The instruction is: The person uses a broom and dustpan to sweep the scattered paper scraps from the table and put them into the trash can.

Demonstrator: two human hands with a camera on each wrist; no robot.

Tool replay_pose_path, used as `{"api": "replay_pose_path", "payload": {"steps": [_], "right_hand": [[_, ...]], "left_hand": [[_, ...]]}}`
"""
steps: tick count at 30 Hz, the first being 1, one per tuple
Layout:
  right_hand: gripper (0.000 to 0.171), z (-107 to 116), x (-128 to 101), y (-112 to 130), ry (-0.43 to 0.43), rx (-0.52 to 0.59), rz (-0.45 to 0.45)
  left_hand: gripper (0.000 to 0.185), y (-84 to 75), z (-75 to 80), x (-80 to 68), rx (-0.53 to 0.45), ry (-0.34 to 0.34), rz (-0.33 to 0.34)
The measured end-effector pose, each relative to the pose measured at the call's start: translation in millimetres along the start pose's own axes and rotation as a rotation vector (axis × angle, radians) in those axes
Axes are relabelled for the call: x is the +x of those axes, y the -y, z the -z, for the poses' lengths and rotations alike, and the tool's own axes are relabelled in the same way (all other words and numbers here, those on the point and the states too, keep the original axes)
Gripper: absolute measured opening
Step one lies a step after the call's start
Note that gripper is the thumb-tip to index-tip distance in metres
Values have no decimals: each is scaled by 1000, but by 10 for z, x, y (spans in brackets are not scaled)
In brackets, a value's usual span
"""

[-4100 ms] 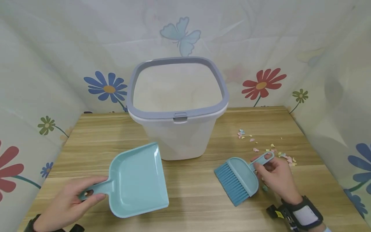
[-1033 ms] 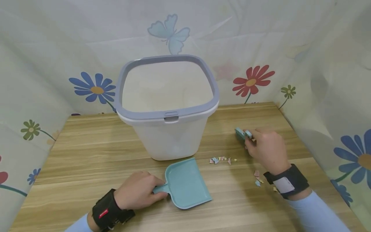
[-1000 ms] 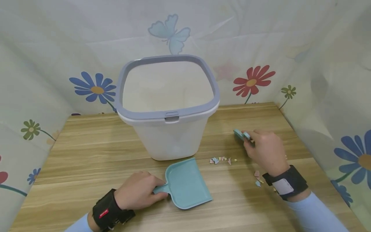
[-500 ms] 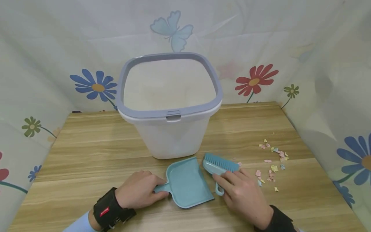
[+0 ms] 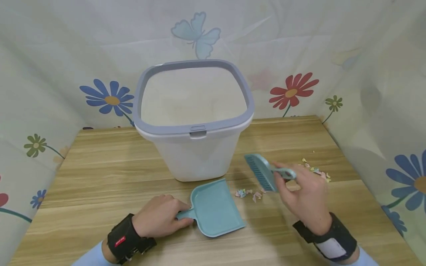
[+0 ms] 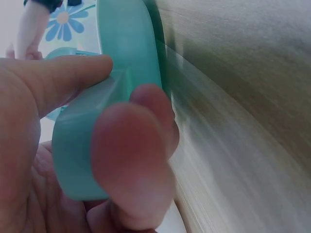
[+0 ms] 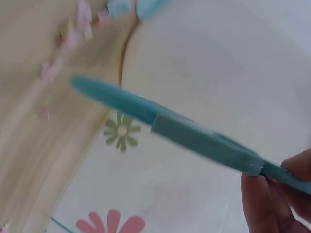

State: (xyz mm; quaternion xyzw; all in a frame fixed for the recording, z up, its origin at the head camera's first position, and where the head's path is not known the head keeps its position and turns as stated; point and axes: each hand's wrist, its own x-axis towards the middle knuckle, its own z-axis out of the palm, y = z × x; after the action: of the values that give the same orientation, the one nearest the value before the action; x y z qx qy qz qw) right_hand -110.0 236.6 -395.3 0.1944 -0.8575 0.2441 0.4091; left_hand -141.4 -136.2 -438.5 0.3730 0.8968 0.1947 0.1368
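Note:
My left hand (image 5: 162, 217) grips the short handle of a light blue dustpan (image 5: 216, 208), which lies on the table with its wide lip facing right. In the left wrist view, thumb and fingers wrap round the dustpan handle (image 6: 77, 145). My right hand (image 5: 304, 195) pinches the handle of a matching hand brush (image 5: 265, 169), raised and tilted to the right of the pan, bristles toward lower left. The right wrist view shows the brush (image 7: 204, 145) edge-on. Small pastel paper scraps (image 5: 242, 193) lie just off the pan's lip, some partly under the brush.
A white bin (image 5: 199, 159) with a grey-blue rim stands right behind the dustpan. More paper scraps (image 5: 321, 173) are scattered beyond my right hand. Flower-printed curtain (image 5: 369, 92) encloses the wooden table (image 5: 110, 162) at the back and sides.
The dustpan came down onto the table and moved right beside the bin. Scraps shifted left toward its lip. In the last half second the brush swung away from the lip, rightward and up.

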Motion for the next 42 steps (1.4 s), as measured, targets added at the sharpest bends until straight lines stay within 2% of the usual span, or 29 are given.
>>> {"api": "replay_pose_path", "payload": {"steps": [3,6,9,11,14,20,25,30,35,39,42], "right_hand": [[21,27,128,-143,-13,-30,-89],[21,36,197,-236,5,-89,-136],[19,25,211,-290,34,-182,-137],[10,5,195,-297,64,-237,-131],[8,-49,140,-248,110,-260,-124],[2,-184,56,46,145,-168,-75],[7,-302,43,281,159,-56,-67],[9,-425,33,425,167,53,-71],[10,-514,43,526,187,104,-57],[15,-515,77,561,186,181,-100],[18,-472,109,528,147,247,-163]], "left_hand": [[16,7,-7,-3,5,-8,1],[20,9,-11,-12,2,-6,3],[16,11,-13,-12,4,-9,-7],[17,15,-13,-8,2,-10,-11],[23,20,-17,-1,-4,-9,-10],[21,33,-27,1,-11,-3,-2],[17,35,-24,0,-19,-3,-1],[16,38,-16,5,-37,11,-4],[21,43,-9,6,-52,17,-13],[22,45,-7,4,-57,21,-11],[17,45,-12,-1,-55,20,-6]]}}
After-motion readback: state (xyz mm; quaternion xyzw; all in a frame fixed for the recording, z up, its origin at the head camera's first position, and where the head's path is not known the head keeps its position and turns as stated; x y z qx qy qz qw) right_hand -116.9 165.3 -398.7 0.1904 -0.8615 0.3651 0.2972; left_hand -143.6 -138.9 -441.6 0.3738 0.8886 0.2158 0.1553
